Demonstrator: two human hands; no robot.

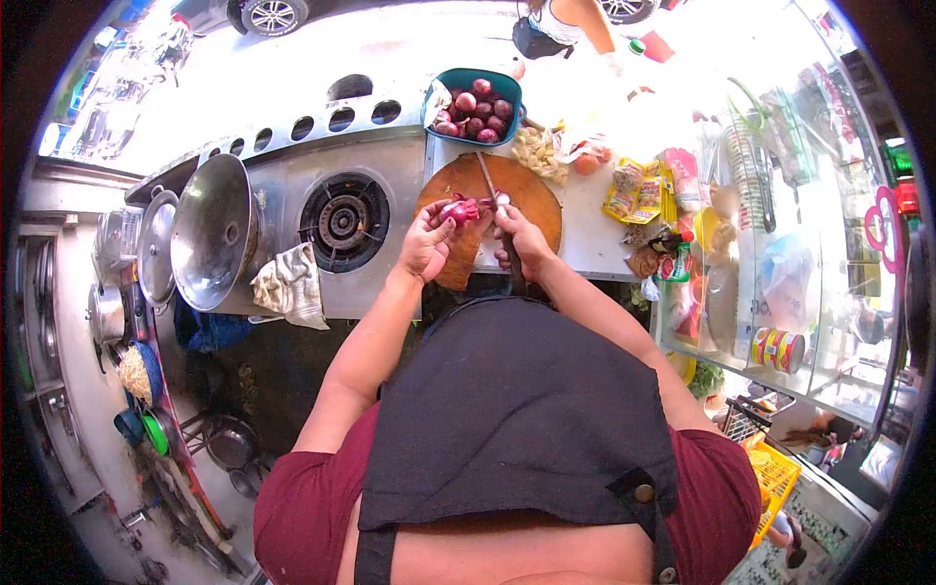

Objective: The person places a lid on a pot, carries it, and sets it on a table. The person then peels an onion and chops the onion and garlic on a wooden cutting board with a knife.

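My left hand (427, 246) grips a red onion (458, 212) between thumb and fingertips, just above the near left part of the round wooden cutting board (450, 178). My right hand (523, 241) is closed round the handle of a knife (486, 174); its blade points away from me over the board. Strips of purple skin lie between the onion and my right thumb, though I cannot make out whether the blade touches the onion. Beyond the board, a teal basin (435, 127) holds several red onions (475, 109).
Left of the board are a gas burner (343, 222), a cloth (292, 286) and a large wok (213, 230). Garlic (538, 151), yellow packets (639, 192) and a small bottle (673, 261) stand to the right, beside a glass case (780, 244). A person (565, 24) is across the counter.
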